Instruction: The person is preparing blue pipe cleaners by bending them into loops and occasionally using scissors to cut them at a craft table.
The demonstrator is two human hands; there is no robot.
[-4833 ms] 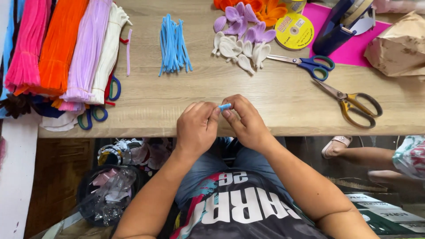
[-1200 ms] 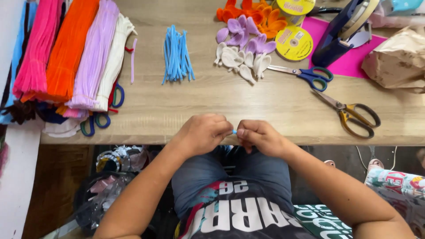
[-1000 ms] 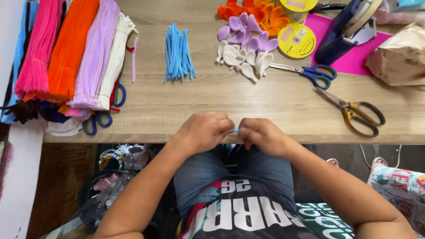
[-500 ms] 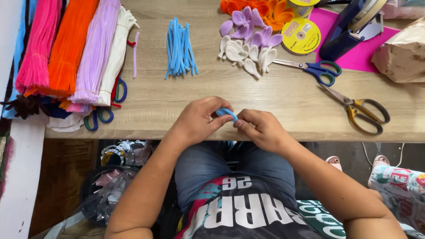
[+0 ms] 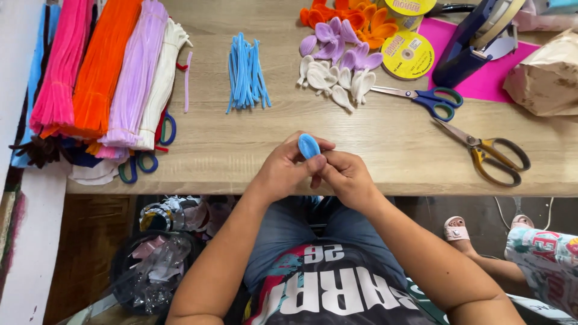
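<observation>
A small light-blue petal shape [image 5: 309,146], formed from fuzzy wire, stands up between my two hands over the near edge of the wooden table [image 5: 385,138]. My left hand [image 5: 286,170] pinches its base with thumb and fingers. My right hand [image 5: 346,176] grips the same base from the right side. Behind them lies a loose bundle of short light-blue fuzzy wires [image 5: 245,73]. Finished white petals [image 5: 330,79], purple petals [image 5: 340,48] and orange petals [image 5: 355,19] lie further back.
Long bundles of pink, orange, lilac and white fuzzy wire [image 5: 108,72] lie at the left. Blue-handled scissors [image 5: 424,99], yellow-handled scissors [image 5: 490,153], yellow ribbon spools [image 5: 408,54], a tape dispenser [image 5: 469,42] and a brown paper bag [image 5: 545,75] sit at the right. Another person's sandalled foot [image 5: 456,229] shows under the table.
My hands rose from below the table edge to above it. The blue wire, earlier a small bit between my fingers, now shows as an upright closed petal loop.
</observation>
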